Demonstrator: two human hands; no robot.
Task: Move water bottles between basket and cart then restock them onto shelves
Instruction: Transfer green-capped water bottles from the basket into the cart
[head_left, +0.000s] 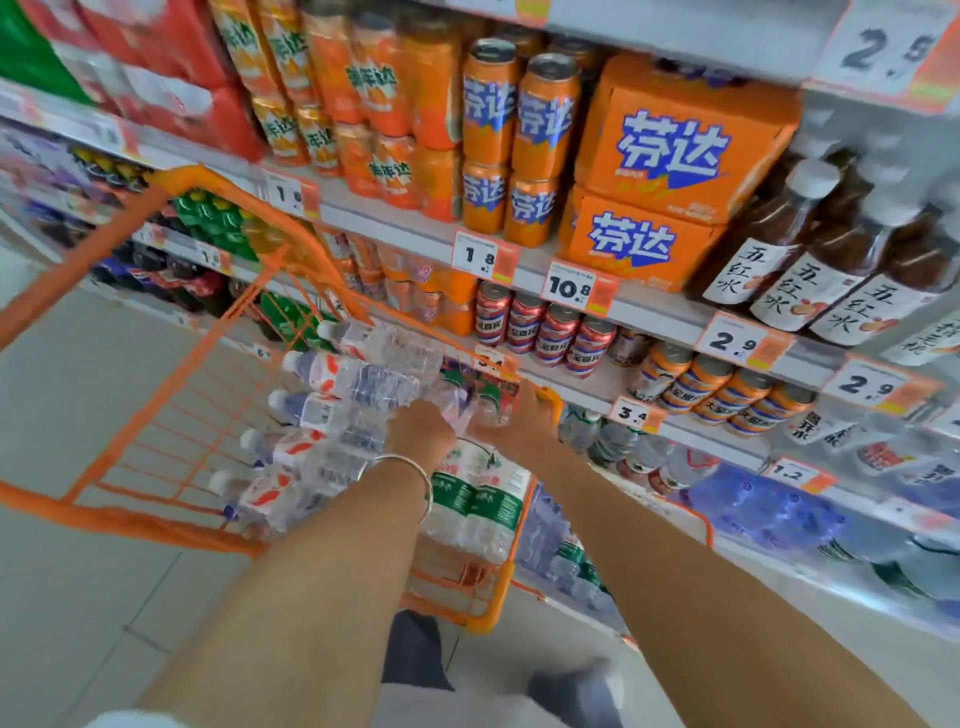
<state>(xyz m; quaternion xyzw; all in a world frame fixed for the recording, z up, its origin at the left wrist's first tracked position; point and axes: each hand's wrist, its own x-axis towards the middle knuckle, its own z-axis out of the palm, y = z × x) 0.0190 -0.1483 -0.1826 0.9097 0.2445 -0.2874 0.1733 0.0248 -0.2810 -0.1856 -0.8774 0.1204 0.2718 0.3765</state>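
Observation:
An orange wire cart (130, 514) stands in front of me beside the drink shelves. Several clear water bottles (358, 382) with red-and-white labels lie in a row inside it, caps pointing left. Both hands reach over the cart's right end. My left hand (418, 428), a silver bangle on its wrist, closes around the base of one water bottle. My right hand (511, 423) grips a clear bottle near the cart's rim. Below my hands sit wrapped packs of green-labelled water (478, 499).
Shelves (670, 306) run along the right, holding orange soda cans, orange cartons, brown tea bottles and red cans, with price tags on the edges. Lower shelves hold water bottles (602, 441) and blue wrapped packs (769, 512). Pale floor tiles lie to the left.

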